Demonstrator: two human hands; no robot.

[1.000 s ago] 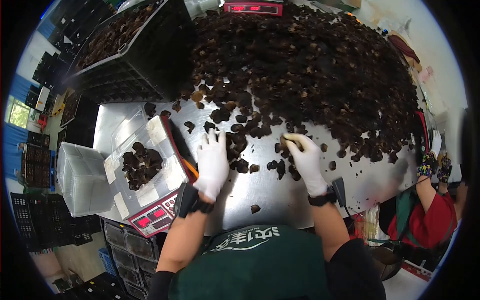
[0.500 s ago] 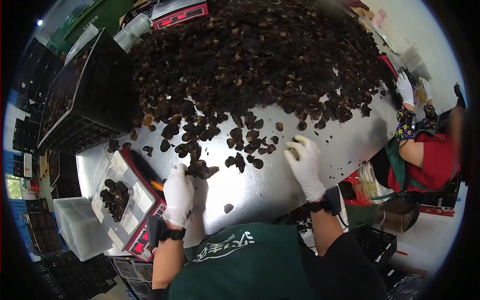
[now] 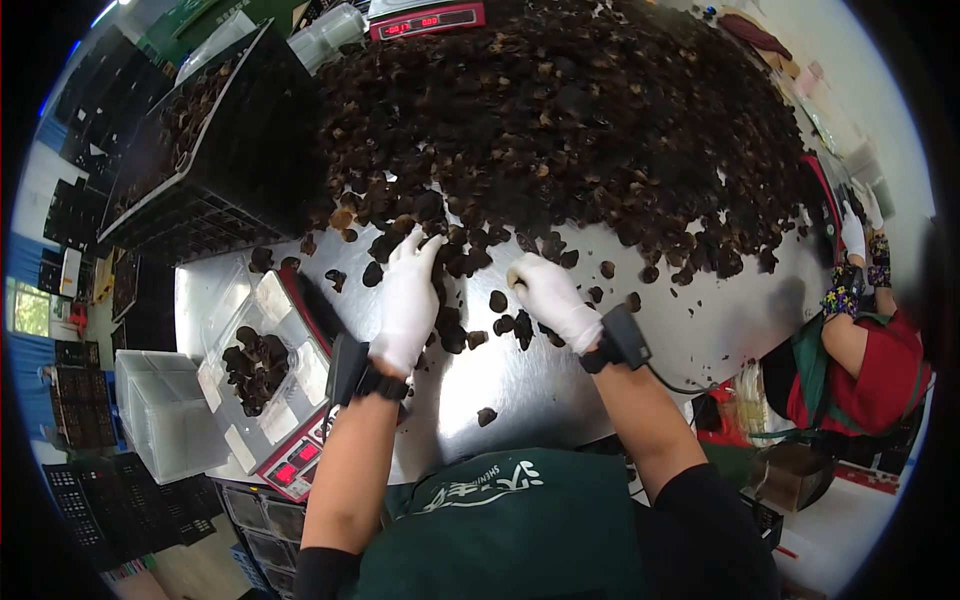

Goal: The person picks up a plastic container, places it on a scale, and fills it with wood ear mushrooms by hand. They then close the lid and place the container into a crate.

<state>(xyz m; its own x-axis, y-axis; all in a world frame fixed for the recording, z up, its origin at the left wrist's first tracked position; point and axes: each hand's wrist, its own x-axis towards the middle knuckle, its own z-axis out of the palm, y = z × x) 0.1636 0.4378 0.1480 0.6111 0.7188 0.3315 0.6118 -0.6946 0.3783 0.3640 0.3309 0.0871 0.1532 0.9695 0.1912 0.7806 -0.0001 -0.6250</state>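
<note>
Both my hands wear white gloves. My left hand [image 3: 408,300] is over loose dark, mushroom-like pieces at the near edge of a big pile [image 3: 560,130], its fingers apart and touching pieces. To its right, my right hand [image 3: 552,298] has its fingers curled together just below the pile's edge; whatever they may hold is hidden. Several loose pieces [image 3: 498,300] lie on the metal table [image 3: 480,385] between the hands. At the left, a clear tray with dark pieces [image 3: 256,370] rests on a red-framed scale [image 3: 292,462] with lit digits.
A black crate [image 3: 230,170] stands at the left edge of the table. Stacked clear containers [image 3: 165,410] are beside the near scale. Another red scale [image 3: 428,22] is behind the pile. A co-worker in red [image 3: 880,375] has gloved hands at the table's right side.
My left hand has moved forward and right into the loose pieces, its fingers spreading. My right hand has moved left and its fingers have curled in. The camera view has shifted somewhat.
</note>
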